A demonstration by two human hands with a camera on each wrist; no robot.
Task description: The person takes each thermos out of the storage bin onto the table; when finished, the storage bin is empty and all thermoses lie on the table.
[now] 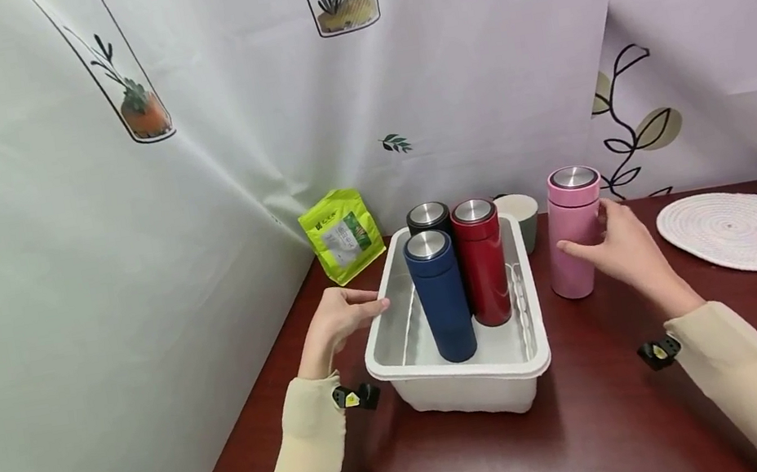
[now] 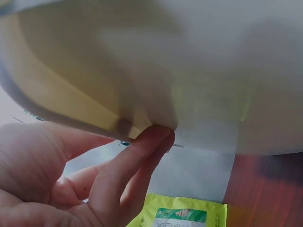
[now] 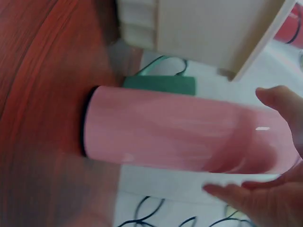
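A white plastic tub holds three upright thermos bottles: a navy blue one, a red one and a black one, partly hidden behind the blue. My left hand pinches the tub's left rim, its fingertips against the wall in the left wrist view. To the right of the tub, a pink thermos with a steel-topped lid stands upright on the table. My right hand is around its upper body, thumb and fingers spread, with gaps beside the bottle in the right wrist view.
Behind the tub stands a bright green pouch at the left, and a grey-green mug at the right. A round woven mat lies on the dark red table at far right. Patterned cloth hangs behind and to the left.
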